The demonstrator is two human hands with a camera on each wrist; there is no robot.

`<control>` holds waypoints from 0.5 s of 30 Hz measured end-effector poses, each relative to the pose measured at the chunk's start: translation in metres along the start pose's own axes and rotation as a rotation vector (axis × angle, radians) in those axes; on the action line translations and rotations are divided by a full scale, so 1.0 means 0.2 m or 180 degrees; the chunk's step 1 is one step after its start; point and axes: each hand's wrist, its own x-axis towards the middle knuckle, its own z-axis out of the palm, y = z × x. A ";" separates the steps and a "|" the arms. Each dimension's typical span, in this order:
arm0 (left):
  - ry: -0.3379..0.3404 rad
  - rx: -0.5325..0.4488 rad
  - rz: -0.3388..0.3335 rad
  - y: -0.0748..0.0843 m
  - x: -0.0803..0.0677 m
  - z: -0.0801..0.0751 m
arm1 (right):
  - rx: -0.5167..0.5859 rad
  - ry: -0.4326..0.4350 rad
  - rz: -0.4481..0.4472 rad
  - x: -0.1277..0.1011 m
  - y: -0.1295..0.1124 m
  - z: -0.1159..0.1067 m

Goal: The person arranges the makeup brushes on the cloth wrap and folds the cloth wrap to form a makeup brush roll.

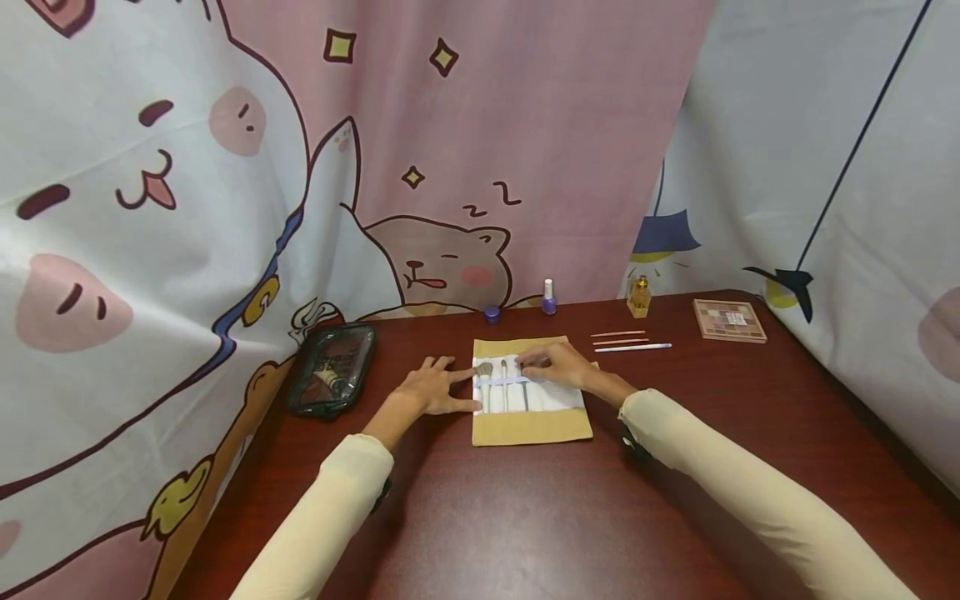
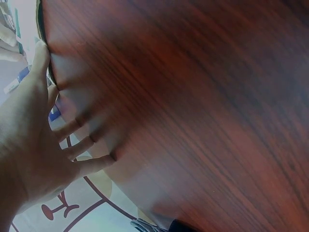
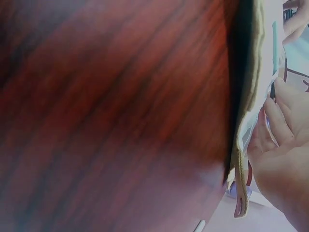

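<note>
A tan and white brush roll (image 1: 532, 427) lies unrolled on the table. Several makeup brushes stand in its slots behind a pale band; the leftmost brush (image 1: 485, 368) has a wide fluffy head, and a slimmer brush (image 1: 505, 387) sits beside it. My left hand (image 1: 432, 389) spreads its fingers on the table, with index finger and thumb touching the roll's left edge. Over the roll, my right hand (image 1: 557, 366) pinches the upper end of a thin brush (image 1: 526, 396) whose handle runs down into a slot. Fingers hide most of that brush's tip.
A black zip pouch (image 1: 332, 369) with a clear window lies left. Along the back stand a small purple jar (image 1: 491, 313), purple nail polish (image 1: 549, 298) and a gold bottle (image 1: 639, 297). Right of the roll are thin sticks (image 1: 621, 341), a white-blue stick (image 1: 633, 347) and an eyeshadow palette (image 1: 730, 322).
</note>
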 end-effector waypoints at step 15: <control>-0.0044 0.0021 -0.0004 0.00 0.01 0.00 | -0.0177 0.0116 0.0160 -0.02 0.00 -0.08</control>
